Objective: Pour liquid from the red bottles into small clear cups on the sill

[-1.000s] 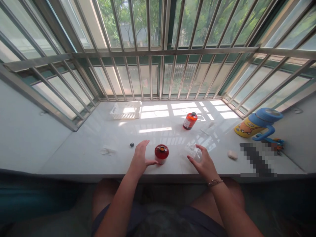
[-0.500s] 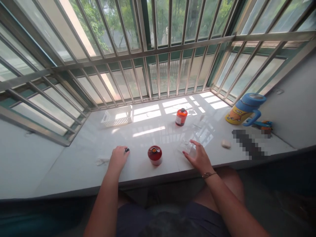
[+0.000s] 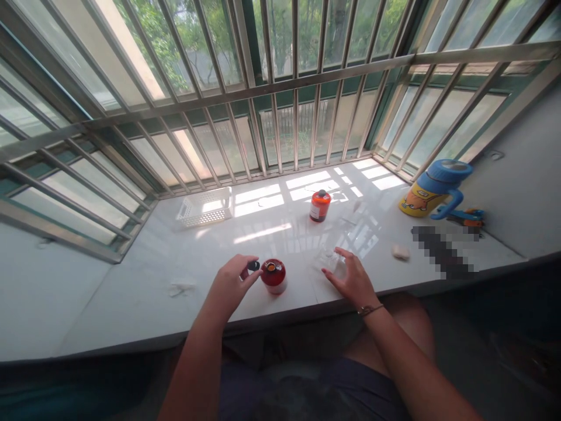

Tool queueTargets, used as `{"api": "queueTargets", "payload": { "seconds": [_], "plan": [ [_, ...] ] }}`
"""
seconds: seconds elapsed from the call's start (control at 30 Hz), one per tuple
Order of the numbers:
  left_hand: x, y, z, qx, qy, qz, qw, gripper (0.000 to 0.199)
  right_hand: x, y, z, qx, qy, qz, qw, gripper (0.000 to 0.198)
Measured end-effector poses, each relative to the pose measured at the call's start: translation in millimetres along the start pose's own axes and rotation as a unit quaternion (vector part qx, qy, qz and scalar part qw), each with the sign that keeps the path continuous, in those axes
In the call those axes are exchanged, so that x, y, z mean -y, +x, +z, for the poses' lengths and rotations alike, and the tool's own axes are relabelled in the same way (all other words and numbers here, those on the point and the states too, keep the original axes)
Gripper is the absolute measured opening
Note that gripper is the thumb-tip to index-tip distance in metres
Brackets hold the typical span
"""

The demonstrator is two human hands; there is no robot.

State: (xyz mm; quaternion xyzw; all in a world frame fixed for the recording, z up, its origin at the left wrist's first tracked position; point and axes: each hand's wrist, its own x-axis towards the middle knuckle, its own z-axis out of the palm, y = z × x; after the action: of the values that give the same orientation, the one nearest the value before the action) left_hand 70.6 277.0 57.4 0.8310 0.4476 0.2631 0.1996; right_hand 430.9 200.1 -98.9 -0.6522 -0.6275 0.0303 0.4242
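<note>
My left hand (image 3: 232,283) pinches a small black cap (image 3: 253,266) between thumb and fingers. The cap is held right beside the mouth of a dark red bottle (image 3: 274,280), which stands upright and uncapped on the white ledge. To the right, my right hand (image 3: 350,278) curves its thumb and fingers around the side of a small clear container (image 3: 328,257). Its see-through walls make the exact shape hard to make out. Farther back stands an orange-red bottle (image 3: 320,207) with a black cap on and a pale label.
A white perforated basket (image 3: 205,209) sits at the back left of the ledge (image 3: 144,304). Crumpled white material (image 3: 181,289) lies at left, a beige lump (image 3: 400,252) at right. A blue-yellow flask (image 3: 432,190) stands near the right wall. Metal bars (image 3: 274,128) line the window.
My left hand has lifted and moved right with the black cap, from the ledge to beside the red bottle's mouth. My right hand stays by the clear container.
</note>
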Motion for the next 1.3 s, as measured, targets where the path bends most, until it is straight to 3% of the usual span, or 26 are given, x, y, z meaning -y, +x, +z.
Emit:
{"api": "queueTargets", "payload": {
  "seconds": [0.23,0.6,0.83,1.03,1.2,1.3],
  "plan": [
    [-14.7,12.2,-7.7,0.056,0.003,0.031,0.998,0.022,1.2,0.6,0.1,-0.004,0.011,-0.002,1.000,0.068],
    [-30.2,28.4,1.0,0.109,-0.005,0.064,0.992,0.021,1.8,0.7,-0.4,-0.004,0.005,-0.003,1.000,0.067],
    [-27.9,17.2,8.0,0.052,-0.047,0.018,0.997,0.042,1.9,0.3,-0.4,0.001,0.003,0.008,1.000,0.068],
    [-23.4,6.8,14.1,0.013,-0.076,-0.040,0.996,0.044,1.2,0.1,0.3,-0.004,-0.004,0.001,1.000,0.067],
    [-19.1,-0.9,25.1,0.006,-0.121,-0.043,0.992,0.044,1.5,0.4,0.0,0.001,-0.002,0.007,1.000,0.068],
    [-20.5,-2.5,35.9,0.013,-0.179,-0.049,0.983,0.056,2.1,0.6,0.0,0.000,-0.001,0.005,1.000,0.068]
  ]
}}
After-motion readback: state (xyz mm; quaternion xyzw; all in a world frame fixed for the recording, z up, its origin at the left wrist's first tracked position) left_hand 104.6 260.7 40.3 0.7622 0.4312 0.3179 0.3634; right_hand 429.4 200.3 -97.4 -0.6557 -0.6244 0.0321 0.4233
